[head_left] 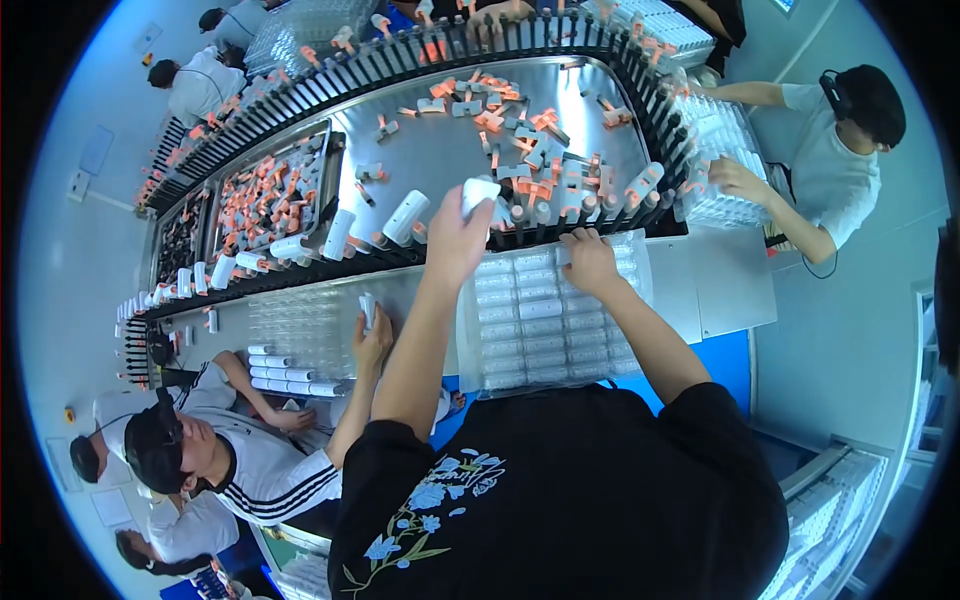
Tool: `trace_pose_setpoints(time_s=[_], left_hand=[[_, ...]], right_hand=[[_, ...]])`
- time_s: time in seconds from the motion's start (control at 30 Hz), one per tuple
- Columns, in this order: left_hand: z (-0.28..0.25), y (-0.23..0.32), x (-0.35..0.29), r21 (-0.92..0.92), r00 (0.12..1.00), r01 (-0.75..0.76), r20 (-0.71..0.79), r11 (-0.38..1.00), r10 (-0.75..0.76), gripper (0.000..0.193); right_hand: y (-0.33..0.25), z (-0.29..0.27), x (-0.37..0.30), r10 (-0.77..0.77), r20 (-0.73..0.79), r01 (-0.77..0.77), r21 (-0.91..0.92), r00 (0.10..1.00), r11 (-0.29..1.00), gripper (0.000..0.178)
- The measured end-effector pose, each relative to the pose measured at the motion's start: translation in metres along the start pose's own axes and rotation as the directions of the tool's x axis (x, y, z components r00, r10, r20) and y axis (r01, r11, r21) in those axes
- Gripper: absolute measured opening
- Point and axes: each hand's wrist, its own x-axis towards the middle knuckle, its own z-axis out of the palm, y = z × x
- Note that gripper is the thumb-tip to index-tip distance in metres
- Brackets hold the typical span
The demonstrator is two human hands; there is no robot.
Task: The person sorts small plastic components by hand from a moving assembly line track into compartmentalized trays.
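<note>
Pinching a white piece (480, 194) between thumb and fingers, the left hand (458, 240) holds it up by the near row of pegs (662, 115), beyond the far left corner of the clear tray (468, 335) and apart from it. The right hand (590, 262) lies on the tray's far edge with its fingers bent; whether it grips anything there, one cannot tell. Judging by how things lie, the tray looks barely begun: a second white piece (541, 309) sits in a pocket near its middle, nearer the person than either hand, while most other pockets show only clear plastic, though glare and the right hand hide some. Much seems left, too, on the near row, where white covers (405, 219) tilt along the pegs to the left of the raised hand. Farther off, loose coral-and-grey parts (540, 150) lie scattered in the steel pan (425, 150), out of reach of the fingers as they stand. The tray rests on the desk (735, 290), right before the person's body.
</note>
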Motion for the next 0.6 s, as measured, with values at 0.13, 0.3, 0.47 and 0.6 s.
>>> trace_pose_setpoints(time_s=[0.13, 0.3, 0.47, 0.6], left_hand=[[-0.007, -0.002, 0.012, 0.467, 1.000, 0.006, -0.015, 0.884, 0.001, 0.057], [-0.030, -0.026, 0.039, 0.475, 0.990, 0.134, -0.106, 0.870, -0.094, 0.054], [-0.075, -0.058, 0.052, 0.518, 0.993, 0.116, -0.049, 0.847, -0.106, 0.056], [-0.088, -0.053, 0.037, 0.556, 0.968, 0.238, -0.204, 0.797, -0.147, 0.068]], right_hand=[[0.013, 0.011, -0.014, -0.133, -0.161, 0.141, 0.036, 0.978, 0.989, 0.023], [0.021, -0.004, -0.009, -0.026, -0.059, 0.035, 0.159, 0.998, 0.987, 0.033], [-0.028, -0.042, -0.015, -0.216, -0.013, 0.216, 0.011, 0.976, 0.976, 0.039], [-0.102, -0.086, 0.014, 0.006, -0.187, 0.133, 0.721, 0.982, 0.680, 0.043]])
